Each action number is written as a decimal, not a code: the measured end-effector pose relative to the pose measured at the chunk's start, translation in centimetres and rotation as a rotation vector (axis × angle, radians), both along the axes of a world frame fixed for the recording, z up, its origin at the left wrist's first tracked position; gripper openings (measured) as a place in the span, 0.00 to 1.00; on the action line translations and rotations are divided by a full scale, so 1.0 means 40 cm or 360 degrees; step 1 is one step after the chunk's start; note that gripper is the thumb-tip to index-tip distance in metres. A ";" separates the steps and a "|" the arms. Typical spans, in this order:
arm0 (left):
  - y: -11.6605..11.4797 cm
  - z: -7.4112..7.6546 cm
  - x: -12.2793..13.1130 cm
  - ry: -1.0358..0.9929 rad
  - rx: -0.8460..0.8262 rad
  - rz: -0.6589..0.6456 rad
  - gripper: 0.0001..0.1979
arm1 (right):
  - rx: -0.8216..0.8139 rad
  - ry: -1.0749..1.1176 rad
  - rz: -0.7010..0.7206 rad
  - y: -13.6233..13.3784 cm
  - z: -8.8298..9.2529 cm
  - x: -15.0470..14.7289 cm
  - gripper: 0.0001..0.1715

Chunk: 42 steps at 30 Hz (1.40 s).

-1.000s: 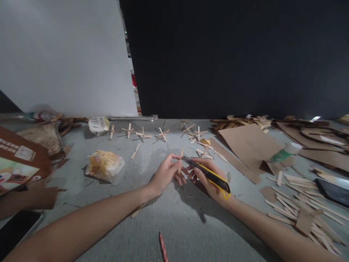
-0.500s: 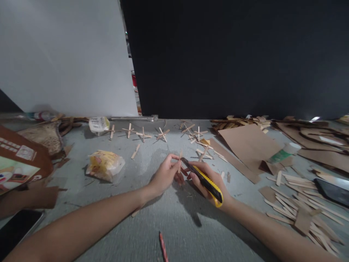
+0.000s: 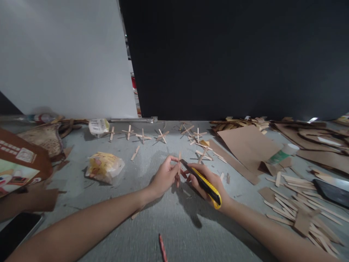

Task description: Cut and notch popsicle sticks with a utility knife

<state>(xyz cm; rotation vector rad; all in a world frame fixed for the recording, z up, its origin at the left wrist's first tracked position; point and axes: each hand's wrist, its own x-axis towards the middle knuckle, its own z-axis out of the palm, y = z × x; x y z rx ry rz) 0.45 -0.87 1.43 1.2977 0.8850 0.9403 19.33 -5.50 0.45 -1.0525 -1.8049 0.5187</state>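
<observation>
Between the thumb and fingers of my left hand (image 3: 165, 175) a short wooden craft stick (image 3: 179, 158) stands upright. My right hand (image 3: 208, 178) is closed around a yellow and black utility knife (image 3: 205, 185), its front end close to the stick; whether the blade touches the wood I cannot tell. Beyond my hands several crossed stick pieces stand in a row, among them one cross (image 3: 162, 135) straight ahead. A single stick (image 3: 135, 153) lies flat to the left of them. Nearer to me rests a red pencil-like tool (image 3: 163, 248).
A yellow plastic bag (image 3: 104, 166) lies on the left, with a phone (image 3: 20, 233) nearer. At right are loose sticks (image 3: 286, 208), brown cardboard (image 3: 247, 145), a green-white tube (image 3: 283, 154) and a second phone (image 3: 331, 192). A black panel (image 3: 234, 58) stands behind.
Almost nothing differs. The knife and my right hand have shifted very slightly, while my left hand keeps its hold on the stick. The whole view has moved a little.
</observation>
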 end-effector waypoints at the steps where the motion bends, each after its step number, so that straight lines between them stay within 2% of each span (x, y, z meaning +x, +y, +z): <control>1: 0.000 -0.001 0.000 -0.0004 -0.0002 -0.0005 0.24 | 0.0006 0.0002 0.0000 0.000 0.001 0.000 0.13; 19: 0.007 -0.011 -0.002 0.0012 0.0054 -0.0097 0.24 | -0.0117 0.0142 -0.0011 0.010 -0.002 0.004 0.17; 25: 0.008 -0.016 0.000 -0.0025 0.0037 -0.0081 0.24 | -0.0064 0.0057 -0.0124 0.014 -0.001 0.010 0.17; 33: 0.009 -0.016 -0.001 -0.0106 -0.0055 -0.0068 0.24 | 0.0037 -0.0039 -0.0101 0.003 0.007 0.006 0.14; 38: 0.009 -0.021 -0.001 -0.0101 -0.0019 -0.0047 0.25 | 0.0178 -0.0106 -0.0076 0.007 0.006 0.004 0.13; 42: 0.009 -0.022 0.000 -0.0107 0.0017 -0.0034 0.26 | 0.0325 -0.0138 0.0030 0.010 0.002 0.001 0.14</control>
